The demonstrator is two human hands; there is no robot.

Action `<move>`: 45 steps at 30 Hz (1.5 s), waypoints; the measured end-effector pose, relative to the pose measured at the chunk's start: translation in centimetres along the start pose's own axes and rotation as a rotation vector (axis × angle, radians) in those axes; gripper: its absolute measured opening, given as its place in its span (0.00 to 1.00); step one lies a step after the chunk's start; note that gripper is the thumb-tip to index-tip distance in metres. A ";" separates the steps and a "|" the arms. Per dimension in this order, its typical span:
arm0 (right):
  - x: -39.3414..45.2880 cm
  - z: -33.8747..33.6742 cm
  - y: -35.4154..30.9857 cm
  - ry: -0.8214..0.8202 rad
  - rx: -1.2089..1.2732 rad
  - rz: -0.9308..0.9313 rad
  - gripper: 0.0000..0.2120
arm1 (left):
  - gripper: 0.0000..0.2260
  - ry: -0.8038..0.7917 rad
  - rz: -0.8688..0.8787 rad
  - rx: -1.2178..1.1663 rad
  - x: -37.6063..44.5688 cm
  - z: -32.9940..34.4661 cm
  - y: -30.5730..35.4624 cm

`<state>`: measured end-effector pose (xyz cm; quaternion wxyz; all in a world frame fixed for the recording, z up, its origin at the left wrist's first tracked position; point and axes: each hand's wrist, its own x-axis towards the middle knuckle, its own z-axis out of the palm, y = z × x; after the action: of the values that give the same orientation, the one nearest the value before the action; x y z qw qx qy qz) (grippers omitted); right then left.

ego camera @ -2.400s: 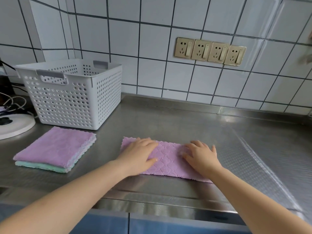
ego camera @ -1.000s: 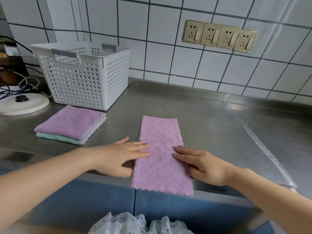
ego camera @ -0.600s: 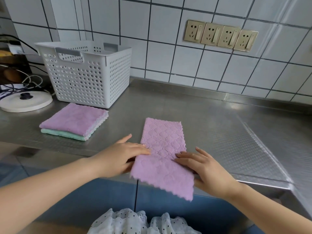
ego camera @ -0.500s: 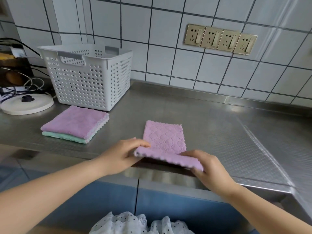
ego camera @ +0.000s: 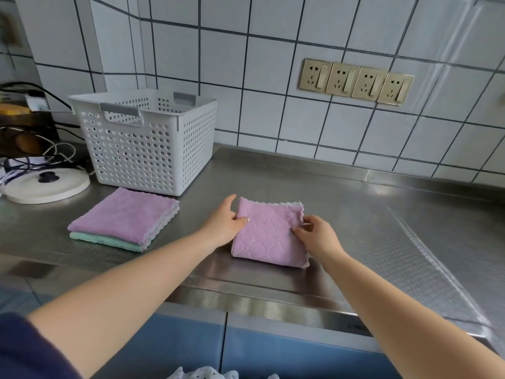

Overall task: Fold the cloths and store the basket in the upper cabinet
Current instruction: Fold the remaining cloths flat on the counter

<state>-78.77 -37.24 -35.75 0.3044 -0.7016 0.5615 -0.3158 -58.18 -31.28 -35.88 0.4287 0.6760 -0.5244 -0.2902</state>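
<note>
Head view: purple cloth (ego camera: 269, 236) lies folded into a small square on the steel worktop (ego camera: 369, 214), near the front edge, well right of the basket. Left hand (ego camera: 222, 224) is at its left edge, thumb on top and fingers alongside, gripping that edge lightly. Right hand (ego camera: 318, 236) pinches the right edge, fingers curled onto the fabric. Quilted diamond pattern faces up, scalloped pale trim shows along the far and right edges, fold line at the near side; edges roughly line up.

Progress: two cloths already folded and stacked, purple on green, in a stack (ego camera: 123, 220) just in front of the white perforated basket (ego camera: 144, 140). The third cloth looks about finished, probably only a tidy-up left. Basket sits on the worktop against the tiled wall; can't tell whether anything is inside. Left to do, as I judge it: cloths into the basket, then basket up to the upper cabinet, which is out of view.
</note>
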 end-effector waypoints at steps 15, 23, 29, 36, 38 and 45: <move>1.9 -0.4 0.7 -0.008 -0.231 0.040 0.15 | 0.26 -0.166 -0.196 0.095 2.7 -0.7 1.6; 3.2 -0.5 0.4 -0.040 -0.240 0.057 0.15 | 0.19 -0.106 -0.127 0.289 4.0 -0.4 1.3; 4.0 -0.5 0.0 -0.087 -0.280 0.054 0.06 | 0.12 -0.106 -0.073 0.382 4.4 -0.3 1.1; 4.6 -1.1 -0.2 -0.211 -0.241 0.123 0.13 | 0.06 -0.078 0.026 0.397 5.3 -0.2 0.4; 4.8 -1.1 -0.2 -0.201 -0.180 0.120 0.14 | 0.03 -0.054 0.056 0.381 5.6 -0.2 0.3; 4.5 -1.2 -0.8 -0.098 -0.051 0.070 0.03 | 0.07 -0.011 0.069 0.296 6.5 0.1 -0.6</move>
<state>-78.53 -41.59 -33.93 0.3243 -0.7038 0.5780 -0.2559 -56.17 -37.50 -36.10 0.3311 0.7119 -0.5867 -0.1984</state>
